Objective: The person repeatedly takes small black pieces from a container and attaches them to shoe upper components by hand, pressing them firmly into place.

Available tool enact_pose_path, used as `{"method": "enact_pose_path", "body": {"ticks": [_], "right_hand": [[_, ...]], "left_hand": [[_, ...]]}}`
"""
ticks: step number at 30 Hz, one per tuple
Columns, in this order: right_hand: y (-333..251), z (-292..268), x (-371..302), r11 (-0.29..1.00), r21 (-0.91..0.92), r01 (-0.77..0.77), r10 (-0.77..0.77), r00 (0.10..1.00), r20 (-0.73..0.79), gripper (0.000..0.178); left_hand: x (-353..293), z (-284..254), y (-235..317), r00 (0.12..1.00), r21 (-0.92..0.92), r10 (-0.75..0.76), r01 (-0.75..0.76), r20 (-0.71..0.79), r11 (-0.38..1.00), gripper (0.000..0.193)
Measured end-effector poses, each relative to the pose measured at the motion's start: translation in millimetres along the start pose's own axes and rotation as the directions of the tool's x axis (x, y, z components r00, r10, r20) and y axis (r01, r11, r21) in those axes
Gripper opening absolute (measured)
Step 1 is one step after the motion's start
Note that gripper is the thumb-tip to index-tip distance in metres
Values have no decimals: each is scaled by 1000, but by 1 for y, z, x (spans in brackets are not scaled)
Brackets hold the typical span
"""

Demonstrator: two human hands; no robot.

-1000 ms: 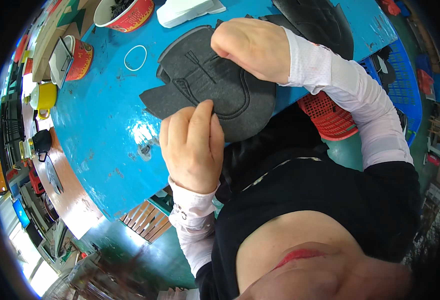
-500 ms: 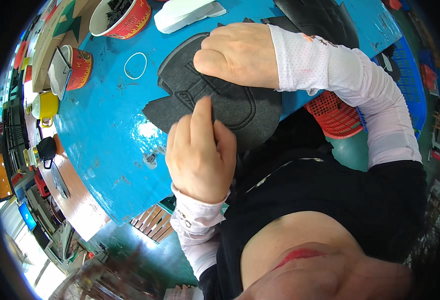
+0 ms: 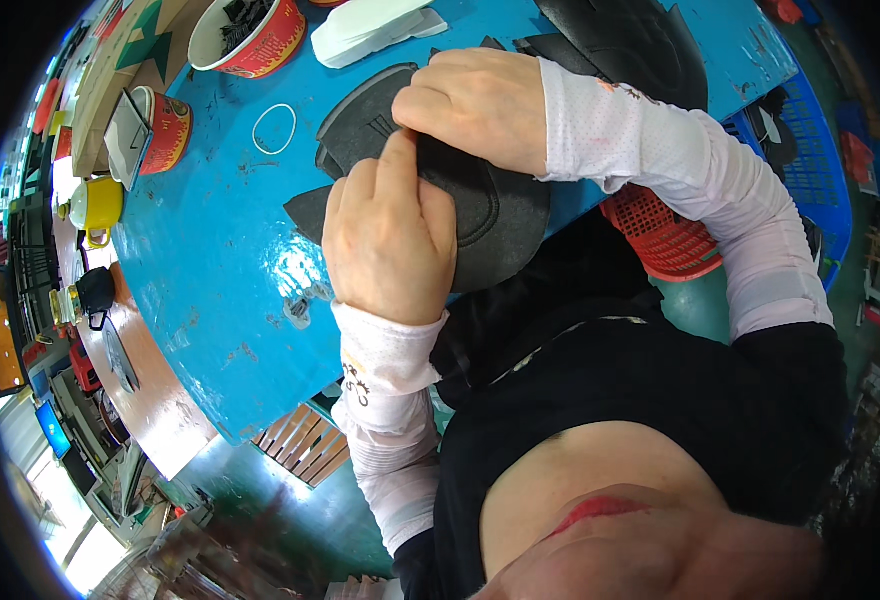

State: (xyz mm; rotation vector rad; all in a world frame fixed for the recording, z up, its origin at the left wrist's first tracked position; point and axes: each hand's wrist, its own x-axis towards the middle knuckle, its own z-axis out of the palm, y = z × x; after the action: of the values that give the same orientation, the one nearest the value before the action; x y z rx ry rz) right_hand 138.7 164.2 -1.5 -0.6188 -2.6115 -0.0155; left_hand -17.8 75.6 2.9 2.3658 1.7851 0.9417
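A dark grey, soft-looking stitched piece (image 3: 505,235) lies on the blue table, with curved seams, a rounded near edge and a notch on its left side. My right hand (image 3: 475,110) is closed over its upper part, fingers curled in against it. From the near left my left hand (image 3: 385,235) reaches across the piece. Its index finger stretches to the right thumb, and the other fingers are bent. Both hands meet over the piece; what the left fingertips pinch, if anything, is hidden.
Further dark pieces (image 3: 630,45) lie at the table's far right. A white folded item (image 3: 370,35), a white elastic loop (image 3: 274,129) and red paper tubs (image 3: 278,45) stand or lie on the blue table (image 3: 210,290). Red (image 3: 665,240) and blue (image 3: 810,150) baskets are at the right.
My left hand has moved up and slightly left, so its index finger now meets my right hand. The right hand stays nearly in place on the piece.
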Motion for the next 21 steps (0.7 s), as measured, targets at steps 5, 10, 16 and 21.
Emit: {"method": "enact_pose_path", "body": {"ticks": [5,10,16,21], "right_hand": [[5,0,-8,999,40,-9,12,996,-91,18],[-7,-5,-21,995,-95,-25,16,995,-94,17],[-8,-4,-38,999,7,-54,53,947,-317,23],[-88,-34,-51,608,785,-120,369,918,-145,17]], "left_hand": [[3,0,0,999,21,-11,10,38,1000,25],[3,-3,4,999,43,-8,6,39,999,26],[-16,-2,4,981,-141,-74,49,-177,989,25],[-79,-14,42,867,-904,-498,211,-4,373,21]]}}
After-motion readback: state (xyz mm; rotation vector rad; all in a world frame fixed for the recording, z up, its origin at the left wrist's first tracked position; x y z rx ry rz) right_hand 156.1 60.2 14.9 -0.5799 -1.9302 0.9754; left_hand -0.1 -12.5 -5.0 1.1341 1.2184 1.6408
